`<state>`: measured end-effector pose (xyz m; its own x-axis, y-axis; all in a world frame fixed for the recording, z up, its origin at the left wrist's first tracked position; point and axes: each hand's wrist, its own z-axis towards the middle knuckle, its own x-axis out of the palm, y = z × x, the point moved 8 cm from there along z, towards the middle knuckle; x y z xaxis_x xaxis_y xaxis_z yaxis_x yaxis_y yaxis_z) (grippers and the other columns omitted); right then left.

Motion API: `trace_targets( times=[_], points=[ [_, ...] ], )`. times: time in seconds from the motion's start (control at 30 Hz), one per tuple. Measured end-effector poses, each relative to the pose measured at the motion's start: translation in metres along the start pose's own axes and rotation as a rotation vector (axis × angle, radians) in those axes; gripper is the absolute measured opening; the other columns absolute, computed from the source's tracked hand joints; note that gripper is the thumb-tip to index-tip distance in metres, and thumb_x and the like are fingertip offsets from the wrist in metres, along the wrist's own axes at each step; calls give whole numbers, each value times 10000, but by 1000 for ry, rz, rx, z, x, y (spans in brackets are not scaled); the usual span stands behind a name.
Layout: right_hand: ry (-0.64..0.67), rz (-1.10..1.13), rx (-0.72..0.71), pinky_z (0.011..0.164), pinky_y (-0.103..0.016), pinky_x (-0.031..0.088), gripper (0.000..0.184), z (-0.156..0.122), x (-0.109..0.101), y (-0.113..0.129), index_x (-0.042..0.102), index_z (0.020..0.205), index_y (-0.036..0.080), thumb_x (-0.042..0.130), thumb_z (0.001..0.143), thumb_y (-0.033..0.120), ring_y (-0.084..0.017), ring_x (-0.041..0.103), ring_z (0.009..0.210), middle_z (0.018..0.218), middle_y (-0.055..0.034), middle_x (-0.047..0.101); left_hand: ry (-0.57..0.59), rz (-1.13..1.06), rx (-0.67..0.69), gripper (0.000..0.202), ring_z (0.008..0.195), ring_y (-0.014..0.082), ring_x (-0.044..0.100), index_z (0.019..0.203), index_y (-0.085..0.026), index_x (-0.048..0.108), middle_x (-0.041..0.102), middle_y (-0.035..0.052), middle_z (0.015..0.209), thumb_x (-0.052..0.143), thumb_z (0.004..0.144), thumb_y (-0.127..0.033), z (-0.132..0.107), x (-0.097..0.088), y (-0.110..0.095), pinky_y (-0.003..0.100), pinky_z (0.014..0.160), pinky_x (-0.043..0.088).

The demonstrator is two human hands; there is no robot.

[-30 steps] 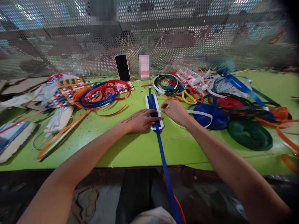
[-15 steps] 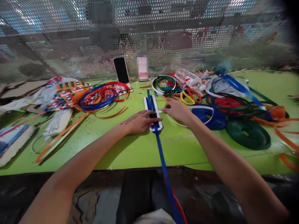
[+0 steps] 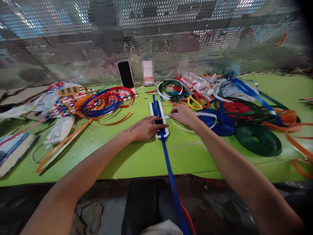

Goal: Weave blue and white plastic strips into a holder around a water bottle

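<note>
My left hand (image 3: 146, 128) lies across a narrow piece of blue and white plastic straps (image 3: 159, 107), its fingers stretched out and pressing on it. That piece rests lengthwise on the green table, with rounded strap ends near me. From its near end a long blue strap (image 3: 168, 163) runs over the table's front edge. Just right of the piece, my right hand (image 3: 182, 116) pinches a white plastic strap (image 3: 213, 121), which reaches the piece at one end and loops out to the right under my wrist. My right fingertips partly hide the pinched part.
At right lie blue (image 3: 226, 125) and green strap rolls (image 3: 258, 139), yellow-and-red-handled scissors (image 3: 195, 102) and a plastic bottle (image 3: 195, 82). Coiled straps (image 3: 101, 104) and a woven checkered sheet (image 3: 65, 102) are at left. Two phones lean at the back against a perforated metal screen (image 3: 168, 39).
The view has shifted very slightly. Both hands keep nearly the same places on the strap piece and the white strap; the white loop has moved slightly left.
</note>
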<state>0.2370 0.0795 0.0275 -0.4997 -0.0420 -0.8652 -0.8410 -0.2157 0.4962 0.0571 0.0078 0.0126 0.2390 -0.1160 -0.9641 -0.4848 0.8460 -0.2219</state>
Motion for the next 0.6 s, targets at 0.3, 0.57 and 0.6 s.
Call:
trace_targets(
  times=[0.3,0.57,0.6],
  points=[
    [19,76,42,732,-316,486,107,5,6,-4,834,904,156,809,963,242,-240,748,853,932,-119,839,-3,-1,1,494,1525,341,483,1624,-325,611,529,150,1632,435,1162,-315,1,-1,1,583,1297,412],
    [-27,134,31,769,-309,495,143,9,7,-8,851,890,153,734,970,165,-233,739,860,902,-100,836,-6,-19,-16,492,1514,349,496,1616,-332,620,528,147,1636,451,1155,-312,1,1,2,586,1295,406],
    [-32,136,31,771,-307,497,149,10,7,-8,851,886,153,729,970,163,-232,738,861,901,-99,836,-2,-17,-18,493,1512,348,499,1618,-333,616,528,146,1637,448,1156,-314,1,2,2,586,1291,410]
  ],
)
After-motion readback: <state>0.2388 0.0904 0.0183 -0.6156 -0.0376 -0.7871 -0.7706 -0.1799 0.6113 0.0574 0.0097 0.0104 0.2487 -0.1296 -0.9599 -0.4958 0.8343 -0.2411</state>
